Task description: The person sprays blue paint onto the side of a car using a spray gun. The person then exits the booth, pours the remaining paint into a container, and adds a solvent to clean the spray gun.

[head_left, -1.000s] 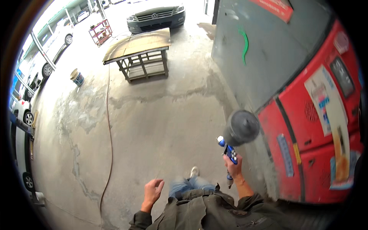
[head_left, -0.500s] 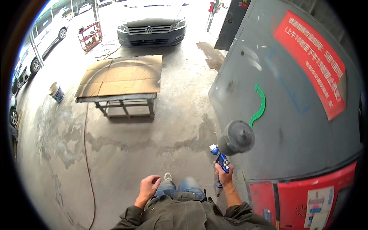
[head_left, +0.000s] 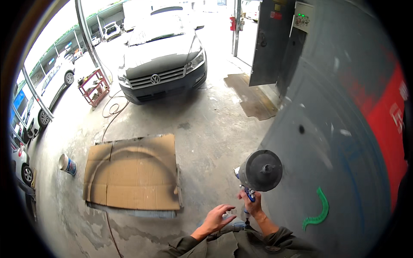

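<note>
my right hand [head_left: 253, 205] is clamped around the blue grip of a spray gun [head_left: 257, 177], fingers wrapped shut on the handle. the gun stands upright, its long axis running from the hand up to the dark round cup [head_left: 260, 170] on top, which faces the camera. my left hand [head_left: 217, 218] hangs just beside and below it, fingers loosely spread and slightly curled, holding nothing and not touching the gun. the gun lies up and to the right of those fingers, so the right hand is plainly the one in charge of it.

directly to the gun's right rises a large grey panel [head_left: 327, 142], near the nozzle side, carrying a curved green mark [head_left: 319, 211] low down and a red area [head_left: 387, 124] toward the far edge. whether the nozzle points at the panel i cannot tell; the cup hides it.

underfoot is stained concrete floor [head_left: 206, 142]. a sheet of cardboard [head_left: 133, 172], with a sprayed dark arc, lies on a low stand to the left, well apart from the hands. a small can [head_left: 67, 164] sits beyond it, a dark car [head_left: 163, 64] is parked ahead, and a red trolley [head_left: 94, 88] stands beside it.
</note>
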Tool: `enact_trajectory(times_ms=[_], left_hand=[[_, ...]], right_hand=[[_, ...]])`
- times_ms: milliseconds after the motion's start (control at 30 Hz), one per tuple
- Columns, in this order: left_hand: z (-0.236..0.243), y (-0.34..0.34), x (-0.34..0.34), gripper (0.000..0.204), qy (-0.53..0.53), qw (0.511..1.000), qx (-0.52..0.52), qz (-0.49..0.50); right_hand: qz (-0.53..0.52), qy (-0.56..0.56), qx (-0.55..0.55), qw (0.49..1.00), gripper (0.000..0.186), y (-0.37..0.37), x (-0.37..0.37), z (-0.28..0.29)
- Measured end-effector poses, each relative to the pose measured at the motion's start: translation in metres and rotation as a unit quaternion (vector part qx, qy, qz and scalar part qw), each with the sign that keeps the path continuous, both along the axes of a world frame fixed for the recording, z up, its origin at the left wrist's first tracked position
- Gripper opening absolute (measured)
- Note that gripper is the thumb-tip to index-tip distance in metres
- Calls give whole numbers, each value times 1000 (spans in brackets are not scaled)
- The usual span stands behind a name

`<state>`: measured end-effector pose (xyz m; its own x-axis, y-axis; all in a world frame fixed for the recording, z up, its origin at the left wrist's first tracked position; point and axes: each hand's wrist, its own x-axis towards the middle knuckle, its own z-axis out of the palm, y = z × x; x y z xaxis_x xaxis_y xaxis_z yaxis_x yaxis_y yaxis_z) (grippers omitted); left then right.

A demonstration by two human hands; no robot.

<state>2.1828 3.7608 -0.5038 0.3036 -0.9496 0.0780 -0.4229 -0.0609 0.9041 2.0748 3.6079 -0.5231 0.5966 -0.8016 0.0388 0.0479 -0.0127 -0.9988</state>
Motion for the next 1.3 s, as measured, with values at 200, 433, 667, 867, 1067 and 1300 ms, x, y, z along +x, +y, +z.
enact_trajectory(times_ms=[200,433,667,867,1067,1300], left_hand=[[-14,-195,140,72,-86,989,-71,94],[-84,-422,337,32,-116,984,-89,106],[-56,-609,515,26,-23,992,-60,111],[-80,-799,663,25,1,992,-55,116],[-54,-973,798,26,12,991,-49,124],[-63,-1196,907,22,3,987,-105,120]], right_hand=[[109,-92,22,989,26,-157,182,9],[195,37,-261,945,39,-366,349,-47],[117,83,-117,983,52,-594,469,47],[-147,66,-25,987,29,-853,561,-43],[-211,23,-105,972,31,-1133,701,22],[-323,-36,-77,943,77,-1442,810,28]])
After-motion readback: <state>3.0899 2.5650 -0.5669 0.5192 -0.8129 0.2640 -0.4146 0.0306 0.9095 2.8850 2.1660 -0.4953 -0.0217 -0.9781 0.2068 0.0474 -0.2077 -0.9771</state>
